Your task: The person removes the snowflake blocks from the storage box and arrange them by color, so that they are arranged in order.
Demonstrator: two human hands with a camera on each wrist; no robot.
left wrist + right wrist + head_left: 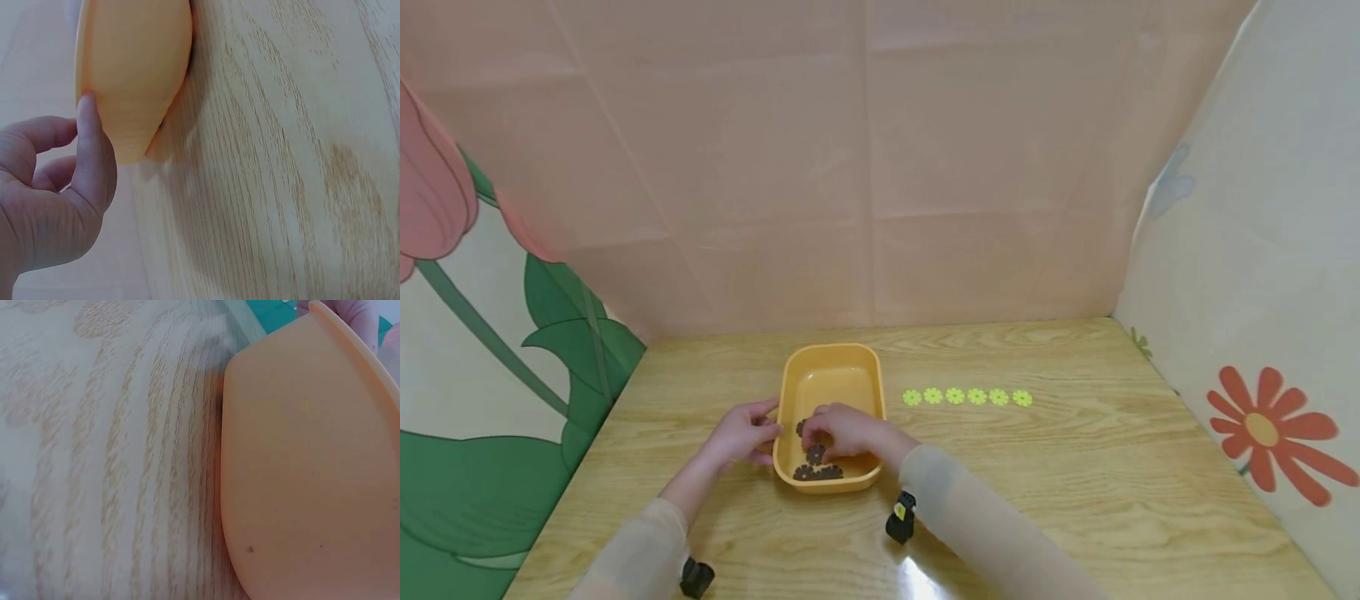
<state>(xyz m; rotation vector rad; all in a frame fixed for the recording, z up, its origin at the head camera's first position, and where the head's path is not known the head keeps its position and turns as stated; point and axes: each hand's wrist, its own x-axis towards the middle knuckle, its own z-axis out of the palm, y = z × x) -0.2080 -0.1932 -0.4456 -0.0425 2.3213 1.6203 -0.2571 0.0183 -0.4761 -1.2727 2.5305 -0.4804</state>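
Surface: the worktop is pale wood with a wavy grain, marked by a bright glare spot at five o'clock from the yellow tub. The tub stands upright, left of the worktop's middle. Brown flower-shaped discs lie inside it, gathered mainly towards six and seven o'clock; some overlap. At three o'clock from the tub, six lime-green discs form a straight row flat on the wood, set slightly apart from one another.

Hands: the left hand is at the tub's nine o'clock side, its fingers loosely extended, tips touching the wall close to the rim. The right hand reaches in over the three o'clock rim, fingers bent down among the brown discs; whether they grasp one cannot be determined. Both arms wear pale sleeves, each with a black device near the wrist.

Room: a creased pink sheet covers the twelve o'clock side. The left wall shows a pink tulip at ten o'clock, with green leaves below. The whitish right wall bears a red flower at three o'clock.
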